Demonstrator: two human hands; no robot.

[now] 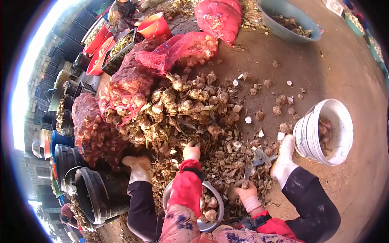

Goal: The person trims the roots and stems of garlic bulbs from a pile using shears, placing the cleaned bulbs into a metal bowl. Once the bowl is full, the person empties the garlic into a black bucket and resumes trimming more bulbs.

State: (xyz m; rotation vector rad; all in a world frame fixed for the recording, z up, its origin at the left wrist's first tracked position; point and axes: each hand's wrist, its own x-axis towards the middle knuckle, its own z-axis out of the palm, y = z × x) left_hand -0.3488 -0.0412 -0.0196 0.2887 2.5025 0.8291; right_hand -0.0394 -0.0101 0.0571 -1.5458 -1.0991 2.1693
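My left hand [191, 151] reaches forward into a big pile of garlic bulbs [182, 109] with roots and dry stalks, its fingers closed among the bulbs. My right hand [244, 191] grips a pair of shears [255, 164] whose blades point up and away over the scraps. A metal bowl [216, 220] with several trimmed bulbs sits between my knees, partly hidden by my left sleeve. My feet in white socks rest on either side of the pile.
A white bucket [310, 133] with a few bulbs stands at the right, a black bucket [101, 194] at the left. Red mesh sacks [133, 81] of garlic lie behind the pile. A blue-grey basin [283, 32], an orange bucket [156, 26] and crates stand farther back.
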